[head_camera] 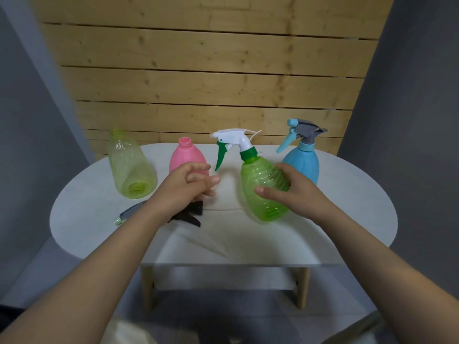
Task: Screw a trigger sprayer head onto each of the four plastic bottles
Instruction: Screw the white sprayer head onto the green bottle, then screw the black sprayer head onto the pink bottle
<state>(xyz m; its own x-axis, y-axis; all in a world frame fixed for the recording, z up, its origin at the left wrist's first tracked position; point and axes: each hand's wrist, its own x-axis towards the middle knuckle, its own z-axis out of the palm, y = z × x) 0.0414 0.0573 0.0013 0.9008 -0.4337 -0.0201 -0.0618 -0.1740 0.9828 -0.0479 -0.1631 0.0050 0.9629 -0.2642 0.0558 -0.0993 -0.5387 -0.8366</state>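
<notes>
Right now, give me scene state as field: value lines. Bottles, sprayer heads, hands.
blue bottle: upright, sprayer fitted
green bottle: tilted, white-and-green sprayer on its neck, held by right hand
pink bottle: upright, neck open, no sprayer
yellow-green bottle: neck open, no sprayer
loose sprayer heads: dark one and grey one lying on table
left hand: empty, over the dark head
bottles done: two of four

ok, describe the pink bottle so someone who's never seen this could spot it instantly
On the white oval table, look along the back row of four bottles. The pink bottle stands second from the left, partly behind the left hand. It is the only opaque pink one, its neck open with no sprayer, unlike the capped blue bottle.
</notes>
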